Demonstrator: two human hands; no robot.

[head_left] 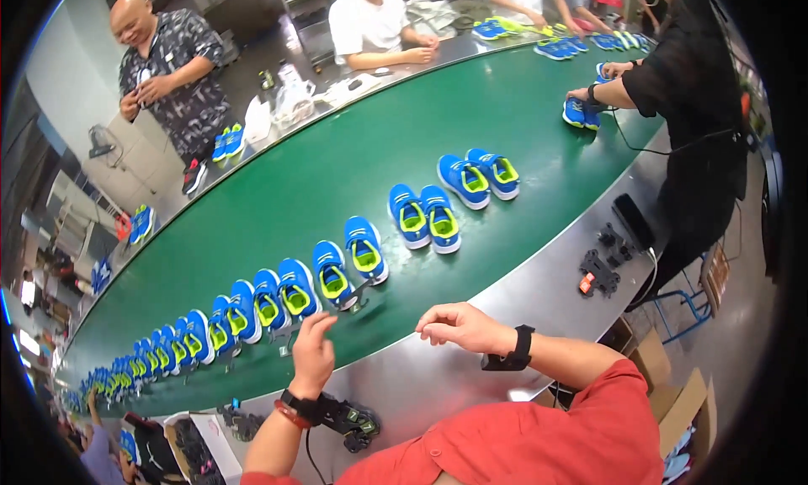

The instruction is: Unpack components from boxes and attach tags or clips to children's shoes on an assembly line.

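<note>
My left hand is raised over the near edge of the belt, its fingers loosely bent and apart, with nothing visible in them. It is nearest to a blue sneaker with a lime lining in the long row. My right hand hovers above the metal ledge, fingers curved and loosely parted, holding nothing that I can see. Beyond it on the green belt stand two pairs of the same sneakers, a nearer pair and a farther pair. Both wrists wear dark straps.
The green conveyor belt curves across, its sneaker row running far left. A co-worker in black handles a pair of sneakers at right. Black devices lie on the metal ledge. Other people stand across the belt.
</note>
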